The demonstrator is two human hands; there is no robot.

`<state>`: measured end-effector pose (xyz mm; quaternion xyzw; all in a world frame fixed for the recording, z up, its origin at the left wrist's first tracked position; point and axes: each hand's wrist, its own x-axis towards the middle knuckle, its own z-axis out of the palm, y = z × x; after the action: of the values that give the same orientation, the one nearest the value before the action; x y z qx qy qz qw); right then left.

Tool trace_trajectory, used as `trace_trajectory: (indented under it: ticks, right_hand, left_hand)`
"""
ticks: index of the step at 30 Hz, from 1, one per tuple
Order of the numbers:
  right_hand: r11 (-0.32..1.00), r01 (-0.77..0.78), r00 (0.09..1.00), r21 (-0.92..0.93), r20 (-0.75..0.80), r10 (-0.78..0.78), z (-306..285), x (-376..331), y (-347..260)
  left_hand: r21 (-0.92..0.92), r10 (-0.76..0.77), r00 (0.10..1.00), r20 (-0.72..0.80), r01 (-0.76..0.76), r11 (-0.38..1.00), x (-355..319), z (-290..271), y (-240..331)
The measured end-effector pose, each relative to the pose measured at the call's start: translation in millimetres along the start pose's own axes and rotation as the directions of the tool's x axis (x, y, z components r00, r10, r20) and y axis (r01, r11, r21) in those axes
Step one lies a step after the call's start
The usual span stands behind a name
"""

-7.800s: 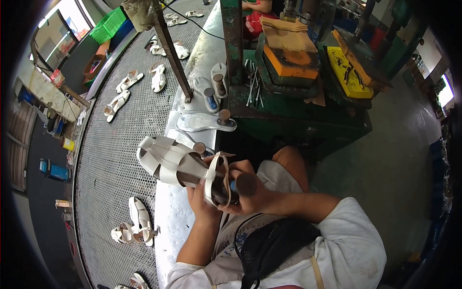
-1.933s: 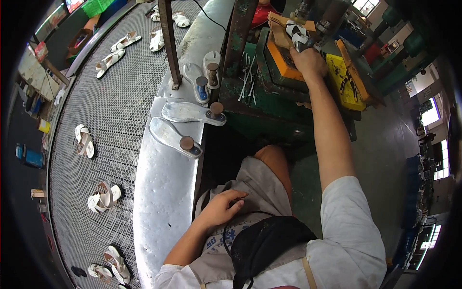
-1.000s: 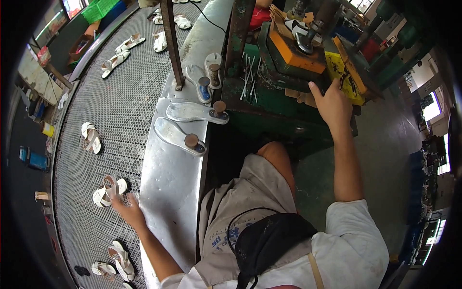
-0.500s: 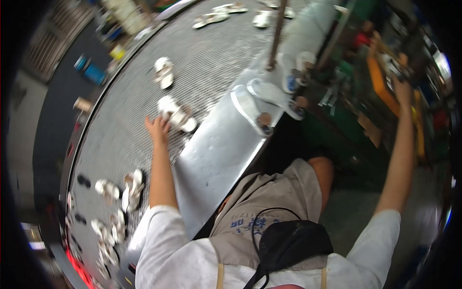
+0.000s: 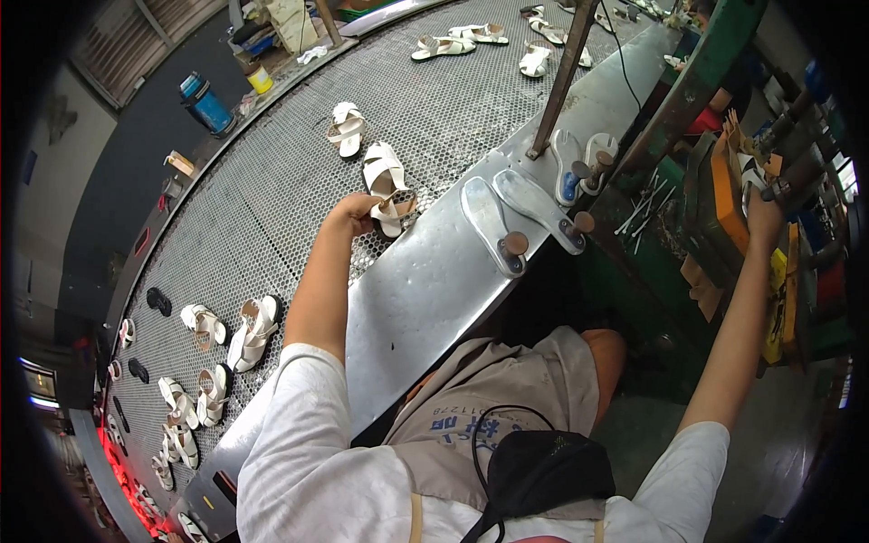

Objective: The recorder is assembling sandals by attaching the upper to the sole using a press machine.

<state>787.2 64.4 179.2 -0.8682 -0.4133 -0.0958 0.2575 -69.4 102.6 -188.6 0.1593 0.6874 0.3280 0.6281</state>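
My left hand (image 5: pixel 355 215) reaches onto the perforated metal conveyor (image 5: pixel 272 181) and closes its fingers on a white strappy sandal (image 5: pixel 387 188) near the conveyor's inner edge. A second white sandal (image 5: pixel 345 128) lies just beyond it. My right hand (image 5: pixel 765 213) is stretched out to the green press machine (image 5: pixel 715 136) on the right, touching its orange and yellow blocks by a white sandal (image 5: pixel 749 174) set in the press; whether it grips anything is unclear. Two metal foot-shaped lasts (image 5: pixel 516 213) stand on the steel rim between my arms.
Several more white sandals lie on the conveyor at lower left (image 5: pixel 231 330) and at the far top (image 5: pixel 471 38). A slanted metal post (image 5: pixel 561 77) rises from the steel rim (image 5: pixel 407 299). A blue bottle (image 5: pixel 204 100) stands beyond the conveyor.
My left hand has reached the white sandal on the conveyor and closed on it. My right hand stays up at the press. My view has swung further left over the conveyor.
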Motion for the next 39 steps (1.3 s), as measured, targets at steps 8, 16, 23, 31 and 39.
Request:
trace_trajectory:
  ticks: [8, 16, 23, 31, 39]
  right_hand:
    - [0.993, -0.097, 0.993, 0.069, -0.058, 0.101, 42.4, 14.3, 33.5]
    - [0.283, -0.231, 0.969, 0.931, 0.193, 0.155, 11.8, -352.8, -99.6]
    - [0.523, -0.203, 0.558, 0.828, 0.537, -0.633, 69.6, -508.0, -116.0]
    - [0.508, -0.096, 0.602, 0.856, 0.456, -0.655, 165.7, -497.1, -77.7]
    - [0.598, 0.064, 0.748, 0.799, 0.358, -0.558, 189.0, -455.0, -151.2]
  left_hand:
    - [-0.567, 0.677, 0.702, 0.219, -0.473, 0.674, -243.8, 82.6, -21.9]
    - [-0.627, 0.328, 0.703, 0.631, 0.214, 0.749, -315.2, 218.2, -180.5]
    - [-0.844, 0.403, 0.915, 0.024, -0.197, 0.499, -232.9, 104.2, -69.0]
    - [-0.899, 0.493, 0.87, -0.024, -0.235, 0.37, -282.2, 29.4, -133.5]
    - [-0.9, 0.445, 0.895, -0.009, -0.201, 0.386, -285.3, 74.6, -128.5]
